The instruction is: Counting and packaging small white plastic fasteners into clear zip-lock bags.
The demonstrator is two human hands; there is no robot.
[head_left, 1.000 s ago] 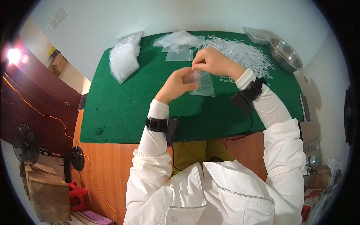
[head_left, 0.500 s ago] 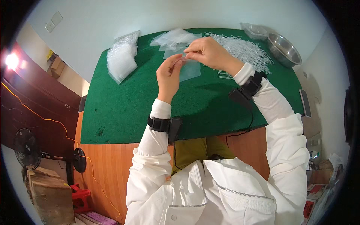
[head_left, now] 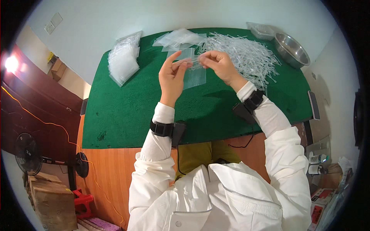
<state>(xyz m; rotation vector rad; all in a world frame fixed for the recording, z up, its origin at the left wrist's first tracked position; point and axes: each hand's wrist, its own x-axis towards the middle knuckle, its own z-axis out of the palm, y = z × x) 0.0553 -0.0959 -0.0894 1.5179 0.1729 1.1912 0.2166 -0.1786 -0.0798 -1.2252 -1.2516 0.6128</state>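
The left hand [head_left: 172,79] pinches a clear bag [head_left: 195,78], contents unclear; the right hand [head_left: 221,66] pinches clear plastic [head_left: 195,61] just beside. Rightward of their grip sits a metal bowl [head_left: 291,50].

The person wears a white jacket [head_left: 239,211], with sleeves [head_left: 152,165] full of soft folds and smoother, narrower cuffs [head_left: 164,112]. On its front are a slanting grey zipper [head_left: 250,199], a shorter, almost level zipper [head_left: 192,212] and a round snap button [head_left: 178,223]. Around each forearm, near the wrist, goes a black strap [head_left: 162,129] bearing a black box [head_left: 178,133], with a thin black cable [head_left: 252,136]. The trousers [head_left: 195,157] are olive-yellow.
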